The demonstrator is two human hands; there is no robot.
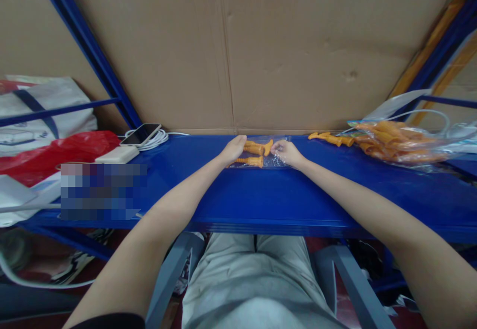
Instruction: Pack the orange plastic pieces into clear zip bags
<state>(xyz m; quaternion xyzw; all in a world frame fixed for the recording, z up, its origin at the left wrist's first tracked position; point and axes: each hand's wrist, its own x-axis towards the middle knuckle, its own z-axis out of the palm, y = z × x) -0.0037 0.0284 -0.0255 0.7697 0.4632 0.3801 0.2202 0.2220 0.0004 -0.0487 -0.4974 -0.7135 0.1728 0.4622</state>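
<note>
On the blue shelf (261, 195) lies a small clear plastic bag (278, 142) with orange plastic pieces (257, 149) on or in it. My left hand (233, 149) grips the orange pieces at the bag's left end. My right hand (286, 153) pinches the clear bag at its right side. Both hands sit close together near the cardboard wall.
Loose orange pieces (331, 139) and a large clear bag full of them (398, 142) lie to the right. A phone (140, 134), white cable (156, 139) and white power bank (117, 155) sit left, beside a red bag (55, 151). Cardboard (238, 50) backs the shelf.
</note>
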